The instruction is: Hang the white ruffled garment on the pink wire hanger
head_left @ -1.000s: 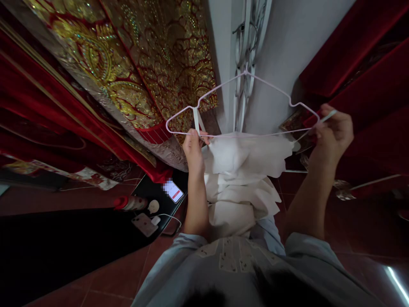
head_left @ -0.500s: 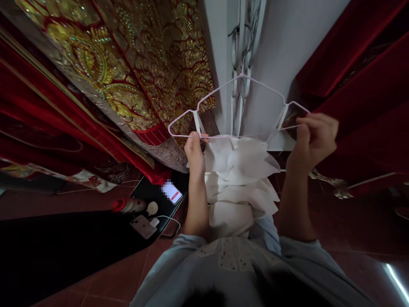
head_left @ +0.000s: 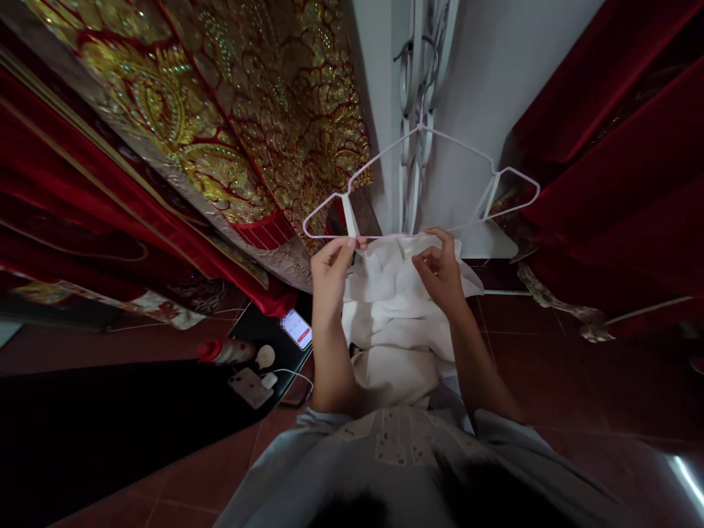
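A pale pink hanger (head_left: 385, 150) hangs by its hook from a white metal frame in front of me. From its lower part a white ruffled garment (head_left: 399, 315) drops in layers, and white straps (head_left: 348, 214) loop up over the hanger's two notches. At the garment's top left corner, just under the hanger's bottom bar, my left hand (head_left: 331, 279) is closed in a pinch on the garment. My right hand (head_left: 441, 277) is over the garment's upper right part, index finger by the bottom bar and thumb apart from it, with nothing visible between them.
Gold and red sequined garments (head_left: 220, 110) hang close on the left, dark red ones (head_left: 621, 198) on the right. A black bench (head_left: 242, 323) at lower left carries a lit phone (head_left: 298, 329), a red-capped bottle (head_left: 223, 350) and another phone (head_left: 251, 388). The metal frame (head_left: 404, 147) stands by a wall.
My right hand has left the hanger's right end, let go of the strap there, and moved left over the garment. The hanger has shifted slightly right. My left hand keeps its pinch.
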{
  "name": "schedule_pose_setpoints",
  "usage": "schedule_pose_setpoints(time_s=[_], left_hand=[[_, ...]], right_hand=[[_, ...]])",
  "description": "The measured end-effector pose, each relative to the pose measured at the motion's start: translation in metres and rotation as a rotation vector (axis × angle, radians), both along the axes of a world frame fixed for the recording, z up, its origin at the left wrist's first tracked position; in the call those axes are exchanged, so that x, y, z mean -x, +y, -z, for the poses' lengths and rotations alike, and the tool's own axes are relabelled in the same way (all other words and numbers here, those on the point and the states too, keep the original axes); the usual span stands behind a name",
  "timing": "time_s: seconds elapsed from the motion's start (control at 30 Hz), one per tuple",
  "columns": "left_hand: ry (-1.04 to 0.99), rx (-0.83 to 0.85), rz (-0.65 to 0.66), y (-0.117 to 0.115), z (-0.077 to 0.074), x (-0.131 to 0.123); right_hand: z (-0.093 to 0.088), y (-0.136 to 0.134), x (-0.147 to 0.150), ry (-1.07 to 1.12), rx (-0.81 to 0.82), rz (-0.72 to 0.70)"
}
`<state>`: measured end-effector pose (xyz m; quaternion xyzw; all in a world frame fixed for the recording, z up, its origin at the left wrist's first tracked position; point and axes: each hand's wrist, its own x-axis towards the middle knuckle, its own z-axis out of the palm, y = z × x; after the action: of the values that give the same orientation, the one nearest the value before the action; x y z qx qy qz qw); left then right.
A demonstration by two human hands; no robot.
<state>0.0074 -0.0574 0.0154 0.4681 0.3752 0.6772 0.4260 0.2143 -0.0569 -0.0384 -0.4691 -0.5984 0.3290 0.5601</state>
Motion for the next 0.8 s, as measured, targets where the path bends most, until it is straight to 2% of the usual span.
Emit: schedule_pose_setpoints(time_s=[0.07, 0.1, 0.17, 0.27, 0.3, 0.33, 0.4, 0.5, 0.6, 0.7, 0.73, 0.8], left_hand=[[-0.144, 0.029, 0.180, 0.000, -0.023, 0.013], [-0.203, 0.005, 0.213, 0.003, -0.032, 0.020], [-0.250, -0.087, 0.056, 0.012, -0.041, 0.033], [-0.288, -0.112, -0.242, 0.026, -0.029, 0.043], [-0.268, -0.071, -0.279, 0.027, -0.021, 0.043], [-0.237, -0.022, -0.264, 0.027, -0.013, 0.040], [-0.176, 0.063, -0.133, 0.023, 0.003, 0.031], [-0.181, 0.071, 0.029, 0.017, 0.014, 0.013], [-0.228, -0.015, 0.007, 0.018, 0.015, 0.000], [-0.241, -0.095, -0.014, 0.021, 0.013, -0.002], [-0.241, -0.111, -0.010, 0.023, 0.012, -0.001], [-0.235, -0.120, 0.000, 0.024, 0.013, 0.001]], right_hand=[[0.000, 0.001, -0.001, -0.002, -0.007, 0.008], [0.000, 0.001, -0.003, -0.011, -0.007, 0.000], [-0.001, 0.002, -0.008, -0.035, -0.001, -0.021], [-0.004, 0.002, -0.018, -0.045, 0.006, -0.027], [-0.004, 0.002, -0.021, -0.039, 0.004, -0.027], [-0.004, 0.002, -0.023, -0.033, 0.002, -0.035], [-0.005, 0.001, -0.023, -0.023, 0.008, -0.062], [-0.008, -0.003, -0.016, -0.017, 0.040, -0.105], [-0.014, -0.001, -0.020, 0.047, -0.029, -0.042], [-0.023, 0.007, -0.039, 0.171, -0.182, 0.208], [-0.027, 0.010, -0.046, 0.182, -0.185, 0.256], [-0.040, 0.015, -0.059, 0.140, -0.113, 0.233]])
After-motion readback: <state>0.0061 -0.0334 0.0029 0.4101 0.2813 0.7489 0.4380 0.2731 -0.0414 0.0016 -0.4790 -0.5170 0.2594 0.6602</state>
